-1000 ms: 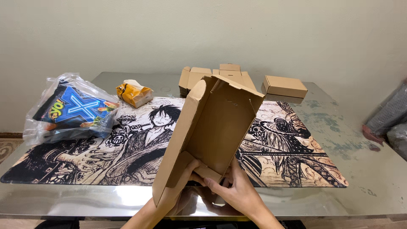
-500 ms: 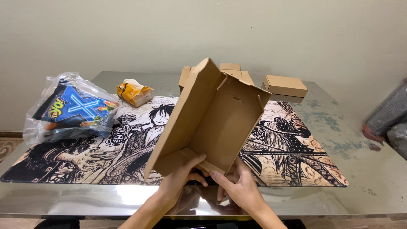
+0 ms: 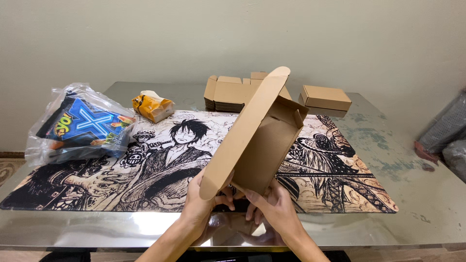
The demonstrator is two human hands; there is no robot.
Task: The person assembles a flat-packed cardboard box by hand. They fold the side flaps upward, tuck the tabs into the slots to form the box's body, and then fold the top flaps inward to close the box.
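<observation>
- Holding a half-folded cardboard box (image 3: pixel 262 140) tilted above the printed mat (image 3: pixel 145 165), near the table's front edge.
- Left hand (image 3: pixel 201 204) and right hand (image 3: pixel 272 211) gripping its lower end, fingers curled around it.
- Sides raised, long flap open; folding unfinished.
- Flat blanks (image 3: pixel 228 93) waiting behind; one finished box (image 3: pixel 325 97) closed.

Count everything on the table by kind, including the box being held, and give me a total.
Half-folded cardboard box, held by left hand and right hand: 1
Closed cardboard box: 1
Stack of flat cardboard blanks: 1
Clear bag of snack packets: 1
Orange packet: 1
Illustrated desk mat: 1
Total: 6
</observation>
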